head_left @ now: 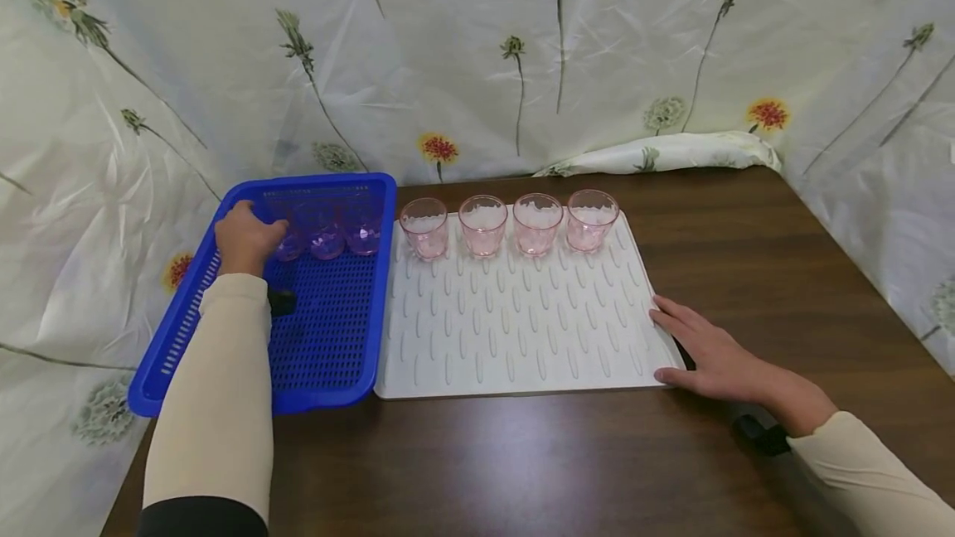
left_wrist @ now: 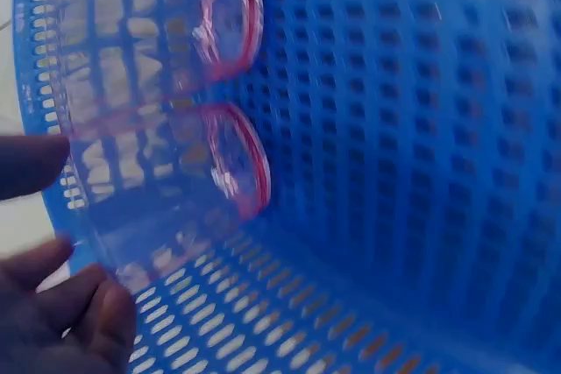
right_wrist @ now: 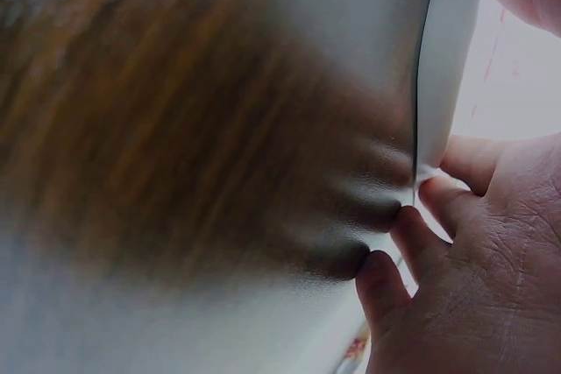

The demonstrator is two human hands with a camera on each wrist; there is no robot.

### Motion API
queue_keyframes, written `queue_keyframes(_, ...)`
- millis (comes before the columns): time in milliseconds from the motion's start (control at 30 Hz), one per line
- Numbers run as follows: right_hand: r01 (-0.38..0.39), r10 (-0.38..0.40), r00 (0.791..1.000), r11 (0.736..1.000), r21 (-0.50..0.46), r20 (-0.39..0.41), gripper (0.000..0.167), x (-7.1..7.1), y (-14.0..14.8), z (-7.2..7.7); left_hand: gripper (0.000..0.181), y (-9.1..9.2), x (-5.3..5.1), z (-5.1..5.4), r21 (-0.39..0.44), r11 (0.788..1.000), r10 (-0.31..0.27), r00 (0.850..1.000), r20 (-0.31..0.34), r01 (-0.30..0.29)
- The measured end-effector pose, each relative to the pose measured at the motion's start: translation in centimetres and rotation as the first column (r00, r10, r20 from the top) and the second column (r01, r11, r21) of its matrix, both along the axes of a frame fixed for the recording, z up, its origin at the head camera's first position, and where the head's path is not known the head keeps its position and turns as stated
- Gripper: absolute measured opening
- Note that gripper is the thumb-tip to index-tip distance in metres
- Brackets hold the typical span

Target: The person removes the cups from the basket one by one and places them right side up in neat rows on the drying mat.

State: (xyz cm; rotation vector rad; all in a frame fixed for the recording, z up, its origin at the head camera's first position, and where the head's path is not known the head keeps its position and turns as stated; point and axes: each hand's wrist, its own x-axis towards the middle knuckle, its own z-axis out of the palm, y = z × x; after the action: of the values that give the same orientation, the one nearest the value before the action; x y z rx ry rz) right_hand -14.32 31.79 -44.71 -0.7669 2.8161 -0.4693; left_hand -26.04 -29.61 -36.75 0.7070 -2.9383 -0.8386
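Observation:
In the head view my left hand (head_left: 246,239) reaches into the back left of a blue plastic basket (head_left: 384,288). Clear pink-tinted glasses (head_left: 327,240) stand there in a row. The left wrist view has the thumb and bent fingers at the rim of the nearest glass (left_wrist: 175,190), apart from each other; a second glass (left_wrist: 158,24) is beside it. My right hand (head_left: 719,359) touches the right edge of a white ridged mat (head_left: 522,338), fingers fairly straight. Several pink glasses (head_left: 483,226) stand upright along the mat's back edge.
A brown wooden table (head_left: 522,462) lies under the basket and mat, with bare wood at the front and right. Flowered cloth (head_left: 462,48) hangs behind and at the sides, bunching in a fold (head_left: 671,154) along the table's back edge.

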Motion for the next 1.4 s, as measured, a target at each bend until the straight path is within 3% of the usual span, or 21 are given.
queue_keyframes(167,-0.005,0.005,1.000,1.000,-0.011,-0.018,0.085,0.0,0.1,-0.1,0.081,-0.5,0.2,0.2,-0.156,0.980,-0.108,0.989,0.101,0.123)
queue_keyframes(367,-0.009,0.009,1.000,1.000,-0.008,-0.007,0.086,-0.1,0.0,-0.2,0.078,-0.4,0.6,-0.1,-0.259,0.954,-0.126,0.986,0.107,0.151)
queue_keyframes(800,0.005,-0.005,1.000,1.000,-0.004,0.005,0.086,0.0,-0.1,-0.1,0.086,-0.4,0.7,-0.2,-0.250,0.961,-0.095,0.989,0.111,0.121)
queue_keyframes(1100,0.003,-0.003,1.000,1.000,0.004,0.018,0.087,-0.1,-0.1,0.0,0.094,-0.2,0.9,0.1,-0.179,0.976,-0.089,0.978,0.188,0.124)
queue_keyframes(1400,-0.003,0.003,1.000,1.000,-0.005,0.015,0.088,-0.1,0.0,-0.2,0.096,-1.6,1.8,-0.3,-0.090,0.980,-0.159,0.969,0.188,0.178)
